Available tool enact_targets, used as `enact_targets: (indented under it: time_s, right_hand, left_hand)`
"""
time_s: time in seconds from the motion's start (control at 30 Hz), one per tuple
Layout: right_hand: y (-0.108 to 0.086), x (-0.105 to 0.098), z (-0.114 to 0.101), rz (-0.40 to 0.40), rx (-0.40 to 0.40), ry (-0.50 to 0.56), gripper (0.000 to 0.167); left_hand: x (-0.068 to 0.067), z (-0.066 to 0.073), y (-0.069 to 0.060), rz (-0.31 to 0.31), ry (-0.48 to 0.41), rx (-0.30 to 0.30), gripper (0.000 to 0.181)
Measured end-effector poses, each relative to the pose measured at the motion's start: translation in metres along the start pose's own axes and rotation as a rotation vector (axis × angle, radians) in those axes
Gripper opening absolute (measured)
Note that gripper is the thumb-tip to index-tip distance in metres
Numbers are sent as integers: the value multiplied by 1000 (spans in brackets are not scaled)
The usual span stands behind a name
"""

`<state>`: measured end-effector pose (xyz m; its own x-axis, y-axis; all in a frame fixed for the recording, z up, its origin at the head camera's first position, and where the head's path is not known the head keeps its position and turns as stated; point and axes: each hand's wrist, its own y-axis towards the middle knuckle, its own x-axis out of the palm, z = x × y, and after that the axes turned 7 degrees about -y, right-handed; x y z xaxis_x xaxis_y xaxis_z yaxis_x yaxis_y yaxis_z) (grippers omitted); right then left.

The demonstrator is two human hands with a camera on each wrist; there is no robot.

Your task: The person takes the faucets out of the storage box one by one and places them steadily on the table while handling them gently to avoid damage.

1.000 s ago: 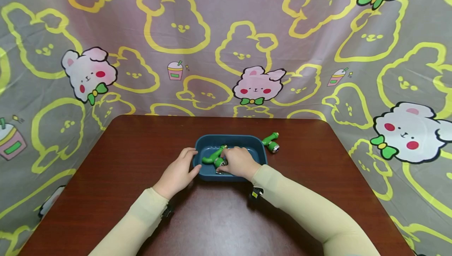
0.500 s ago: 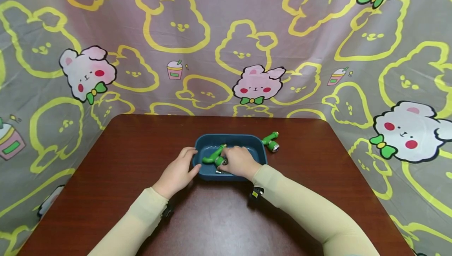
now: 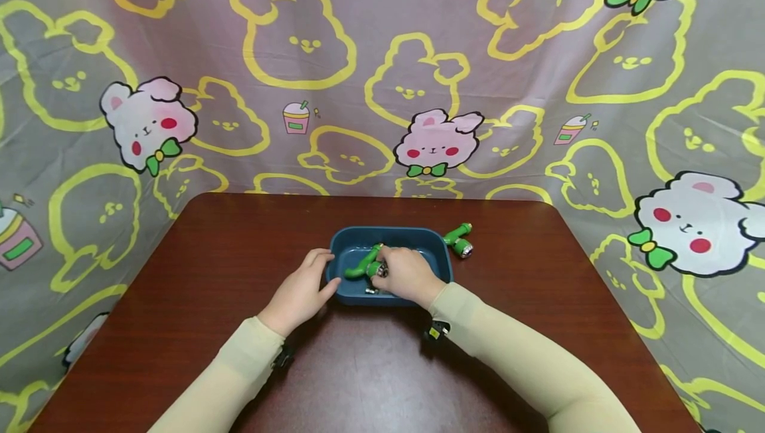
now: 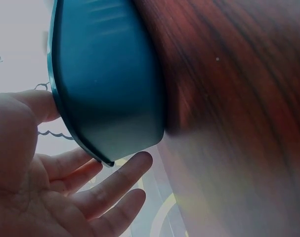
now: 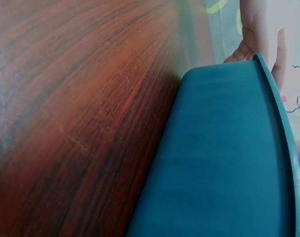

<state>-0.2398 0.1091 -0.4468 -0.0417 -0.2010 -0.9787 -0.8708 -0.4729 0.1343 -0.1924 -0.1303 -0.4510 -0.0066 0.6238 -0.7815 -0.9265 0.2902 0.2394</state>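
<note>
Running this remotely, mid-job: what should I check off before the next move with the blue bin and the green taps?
1. Blue bin upright on the table: ok.
2. Left hand at the bin's left end: ok, touching it; how firmly, cannot tell.
3. Right hand on the inner green tap: ok, its fingers hold the tap by the metal-ended side; firmness, cannot tell.
4. Both green taps in the bin: not ok, the outer green tap lies on the table by the bin's far right corner.
5. Small shiny piece loose in the bin: cannot tell, too small to make out.
</note>
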Motion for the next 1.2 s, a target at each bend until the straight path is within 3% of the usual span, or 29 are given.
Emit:
enact_targets:
  time_s: [0.33,0.93,1.2]
  right_hand:
    - [-4,-1,-4,51,47,75,33]
    - [-5,-2,0,101,45,152,29]
    - [-8,-9,3,167,34,167,25]
  left_hand:
    - [1,-1,1,-12,1,-9,54]
    - [0,-1,1,-18,1,-13,55]
    - [1,-1,1,-12,10,-9,54]
